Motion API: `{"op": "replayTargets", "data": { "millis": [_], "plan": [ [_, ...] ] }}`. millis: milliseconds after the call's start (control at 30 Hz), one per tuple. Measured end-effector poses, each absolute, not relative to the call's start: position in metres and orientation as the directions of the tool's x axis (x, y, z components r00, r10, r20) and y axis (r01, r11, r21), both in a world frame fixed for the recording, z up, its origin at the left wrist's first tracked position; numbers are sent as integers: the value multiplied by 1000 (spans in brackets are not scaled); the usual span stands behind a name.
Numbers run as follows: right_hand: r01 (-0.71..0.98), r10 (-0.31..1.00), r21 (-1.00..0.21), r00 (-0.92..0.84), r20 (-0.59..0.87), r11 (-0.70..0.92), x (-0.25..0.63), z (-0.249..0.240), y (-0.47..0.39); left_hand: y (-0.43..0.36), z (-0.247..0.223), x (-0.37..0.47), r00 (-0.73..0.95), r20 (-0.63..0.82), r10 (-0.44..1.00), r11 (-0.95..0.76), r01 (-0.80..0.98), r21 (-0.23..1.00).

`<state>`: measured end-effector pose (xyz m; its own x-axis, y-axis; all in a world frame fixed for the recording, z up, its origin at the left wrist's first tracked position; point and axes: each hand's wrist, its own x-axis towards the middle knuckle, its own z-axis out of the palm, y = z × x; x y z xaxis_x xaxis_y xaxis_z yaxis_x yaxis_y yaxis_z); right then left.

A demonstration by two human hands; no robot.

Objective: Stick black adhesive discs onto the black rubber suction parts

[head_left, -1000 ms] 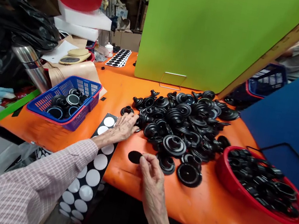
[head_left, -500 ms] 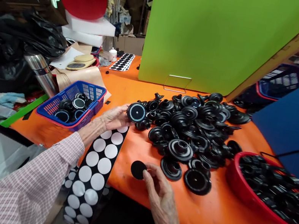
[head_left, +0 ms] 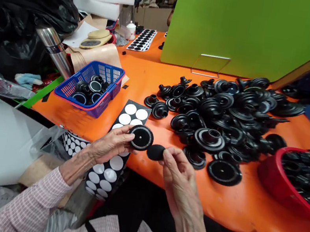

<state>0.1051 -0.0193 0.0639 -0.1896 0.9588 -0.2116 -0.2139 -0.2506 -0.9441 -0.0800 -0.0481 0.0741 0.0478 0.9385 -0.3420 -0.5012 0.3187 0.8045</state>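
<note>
Two bare hands at an orange-covered worktop (head_left: 249, 206). The left hand (head_left: 112, 143) grips, at its left edge, a round black part with a pale ring on its flat face (head_left: 140, 138); that face is turned up toward the viewer. The right hand (head_left: 182, 176) pinches a thin, plain black disc (head_left: 155, 152) between thumb and fingers at the disc's right edge. The disc lies just to the right of and slightly below the ringed part, above the front of the worktop; whether their edges touch cannot be told. Beneath the left hand, a long black strip bearing rows of white circles (head_left: 110, 175) runs over the worktop's front edge and hangs down. Right of centre: a heap of flanged, stepped black parts (head_left: 219, 109), some upright, others tilted or face up. Far right: a red plastic tub (head_left: 272, 182) filled with black pieces. Left: a blue plastic basket with slotted walls (head_left: 103, 107), holding several round black parts. Rear: an upright lime-green panel (head_left: 225, 24).
</note>
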Motion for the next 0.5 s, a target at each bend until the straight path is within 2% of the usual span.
{"op": "replayTargets", "data": {
  "millis": [233,500],
  "plan": [
    [-113,990,-987,-87,-107,-117,82,48,-30,-67,66,-73,40,-344,938,320,-481,816],
    [-110,992,-988,-67,-104,-111,72,45,-37,-71,63,-71,49,-318,947,301,-483,822]
  ]
}}
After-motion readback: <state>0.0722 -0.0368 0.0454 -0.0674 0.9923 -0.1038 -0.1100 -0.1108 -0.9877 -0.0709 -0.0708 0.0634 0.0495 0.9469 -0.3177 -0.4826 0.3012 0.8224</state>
